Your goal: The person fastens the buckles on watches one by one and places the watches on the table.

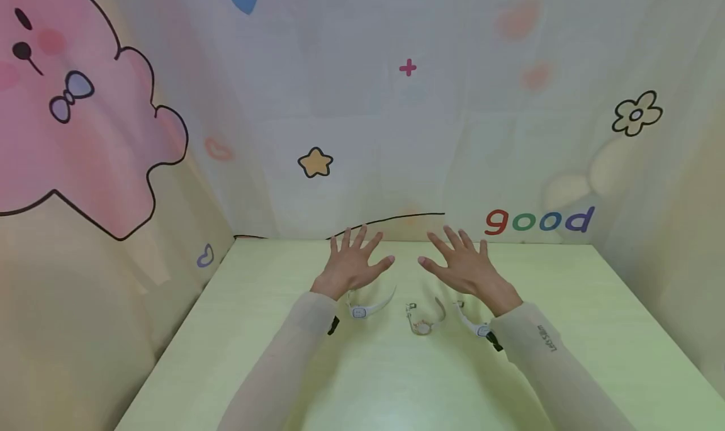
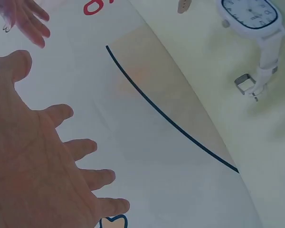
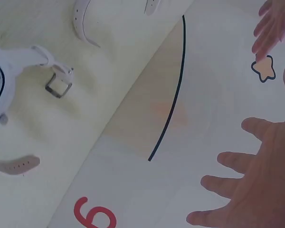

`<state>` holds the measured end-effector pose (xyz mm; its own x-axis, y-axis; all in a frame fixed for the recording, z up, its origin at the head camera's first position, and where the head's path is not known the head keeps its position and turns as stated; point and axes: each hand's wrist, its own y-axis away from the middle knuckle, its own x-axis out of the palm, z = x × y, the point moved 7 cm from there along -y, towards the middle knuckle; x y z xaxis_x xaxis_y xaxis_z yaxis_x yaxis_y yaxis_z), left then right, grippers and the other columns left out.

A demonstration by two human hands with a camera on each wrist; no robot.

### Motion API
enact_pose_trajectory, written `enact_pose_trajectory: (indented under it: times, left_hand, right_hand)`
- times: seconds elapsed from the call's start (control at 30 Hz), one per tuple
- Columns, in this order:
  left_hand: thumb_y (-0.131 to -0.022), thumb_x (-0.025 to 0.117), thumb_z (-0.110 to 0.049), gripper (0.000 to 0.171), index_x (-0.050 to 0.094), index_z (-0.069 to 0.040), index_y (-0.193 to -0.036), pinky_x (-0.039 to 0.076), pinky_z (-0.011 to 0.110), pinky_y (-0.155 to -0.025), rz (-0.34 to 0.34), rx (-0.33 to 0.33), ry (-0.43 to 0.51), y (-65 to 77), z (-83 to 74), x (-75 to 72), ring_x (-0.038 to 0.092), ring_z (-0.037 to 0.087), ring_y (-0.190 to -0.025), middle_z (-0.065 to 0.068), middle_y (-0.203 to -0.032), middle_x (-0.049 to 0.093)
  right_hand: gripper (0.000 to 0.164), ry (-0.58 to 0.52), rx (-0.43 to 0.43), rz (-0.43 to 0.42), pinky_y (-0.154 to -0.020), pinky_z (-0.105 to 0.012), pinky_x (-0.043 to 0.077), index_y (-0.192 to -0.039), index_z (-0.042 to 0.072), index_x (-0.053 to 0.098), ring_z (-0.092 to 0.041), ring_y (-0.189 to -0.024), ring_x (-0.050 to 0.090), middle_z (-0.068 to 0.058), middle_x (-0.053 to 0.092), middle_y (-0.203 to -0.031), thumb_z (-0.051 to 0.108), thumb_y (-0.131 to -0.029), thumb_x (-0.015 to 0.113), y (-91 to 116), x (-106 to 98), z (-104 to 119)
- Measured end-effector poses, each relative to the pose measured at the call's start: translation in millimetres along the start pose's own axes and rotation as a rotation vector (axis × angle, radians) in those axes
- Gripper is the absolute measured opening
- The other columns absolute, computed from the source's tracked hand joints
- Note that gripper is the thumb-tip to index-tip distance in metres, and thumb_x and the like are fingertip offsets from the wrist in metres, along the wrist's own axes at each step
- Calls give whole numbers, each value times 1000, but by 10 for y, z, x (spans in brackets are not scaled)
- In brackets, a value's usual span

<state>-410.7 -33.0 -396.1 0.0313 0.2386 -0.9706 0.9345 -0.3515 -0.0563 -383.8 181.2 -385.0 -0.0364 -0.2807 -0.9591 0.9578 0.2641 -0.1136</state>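
My left hand [image 1: 352,264] is held out over the far part of the table, fingers spread and nothing in them. Mirroring it, my right hand [image 1: 469,268] has its fingers spread too and holds nothing. Nearest the left hand lies a white wristwatch [image 1: 359,313], whose dial [image 2: 250,10] and buckle show in the left wrist view. Between the forearms is a wristwatch with a gold-coloured round case [image 1: 422,328] and a pale strap. Below the right wrist another white wristwatch [image 1: 469,323] lies partly behind the sleeve; its buckle [image 3: 58,86] shows in the right wrist view.
The pale yellow-green table [image 1: 391,387] meets a printed cloth backdrop [image 1: 368,104] at its far edge. Cloth also hangs along both sides, with a large pink cartoon figure [image 1: 85,148] at left. Small black devices [image 1: 494,341] sit at the wrists.
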Motion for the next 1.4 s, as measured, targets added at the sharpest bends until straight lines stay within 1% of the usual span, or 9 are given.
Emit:
enact_pose_trajectory:
  times: [0.13,0.23,0.47,0.8,1.0,1.1,1.23,1.4]
  left_hand:
    - [-94,28,-75,75,12,-38,-157,4,65,-119,-13,-2,4,9,29,2,-2,40,-153,5,-167,5]
    - [-94,29,-74,75,13,-37,-157,8,65,-119,-28,-9,11,29,68,8,2,40,-153,6,-167,7]
    - [-95,33,-71,76,19,-31,-158,15,63,-119,-45,-33,51,93,188,57,10,42,-152,8,-167,12]
    - [-96,36,-69,77,23,-25,-157,21,62,-118,-58,-56,94,193,325,94,15,38,-152,8,-165,17]
    - [-95,40,-66,76,28,-21,-155,33,60,-112,-99,-68,115,244,388,117,26,36,-148,10,-162,27]
    - [-95,41,-66,76,30,-20,-155,38,59,-109,-102,-79,134,266,426,146,30,35,-147,10,-160,31]
    - [-95,41,-66,76,31,-20,-154,39,59,-107,-98,-94,152,291,474,187,33,34,-146,10,-159,33]
    - [-95,48,-62,74,34,-18,-153,40,61,-105,-100,-112,184,319,529,233,38,36,-142,10,-157,37]
  right_hand:
    - [74,-7,-13,-34,-110,-77,5,-157,22,24,-48,-149,13,-19,14,-164,64,-97,38,-1,-11,39]
    - [73,-14,-19,-49,-111,-76,9,-156,21,26,-46,-149,17,-18,17,-164,62,-98,40,-2,6,71]
    - [72,-55,-16,-52,-113,-73,13,-156,20,27,-45,-147,22,-19,23,-162,60,-98,43,-5,133,144]
    - [72,-84,-26,-74,-113,-70,20,-154,16,32,-44,-145,29,-20,31,-158,58,-97,47,-10,294,267]
    - [71,-122,-36,-110,-109,-66,32,-151,12,37,-44,-140,38,-20,41,-152,54,-96,51,-9,374,349]
    - [71,-138,-30,-109,-107,-65,36,-151,11,36,-44,-138,40,-20,43,-151,53,-96,53,-17,425,375]
    - [72,-162,-10,-100,-104,-63,39,-151,10,36,-45,-135,43,-22,44,-149,52,-96,53,-25,496,396]
    - [70,-235,33,-85,-104,-60,42,-150,7,37,-44,-134,45,-23,45,-148,48,-96,55,-30,578,440]
